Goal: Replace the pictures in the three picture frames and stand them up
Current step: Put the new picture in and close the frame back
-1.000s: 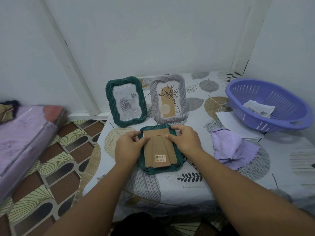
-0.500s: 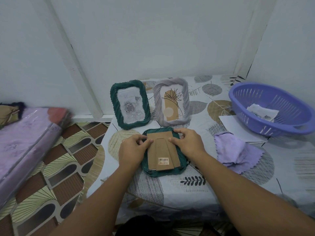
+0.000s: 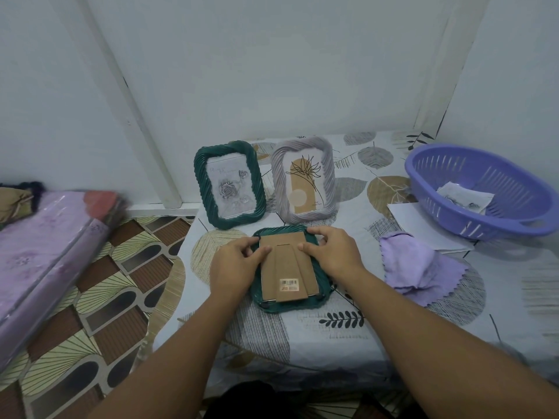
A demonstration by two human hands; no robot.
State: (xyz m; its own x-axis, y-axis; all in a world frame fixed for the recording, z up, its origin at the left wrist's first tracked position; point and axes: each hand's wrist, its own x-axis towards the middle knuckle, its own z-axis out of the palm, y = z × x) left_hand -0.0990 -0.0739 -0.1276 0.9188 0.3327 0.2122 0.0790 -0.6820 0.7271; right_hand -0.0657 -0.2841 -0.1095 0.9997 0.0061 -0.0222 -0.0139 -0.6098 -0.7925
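While both hands — left hand (image 3: pixel 234 264), right hand (image 3: pixel 334 252) — pinch the backing board (image 3: pixel 287 267) of the face-down green frame (image 3: pixel 290 303) at table centre, six o'clock from the standing frames, a slip could skew the board.

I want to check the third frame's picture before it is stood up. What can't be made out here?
Head view:
- Face-down frame: its picture, hidden under the cardboard back.
- Label: print too small.
- Paper in the basket: too small and partly behind the rim.
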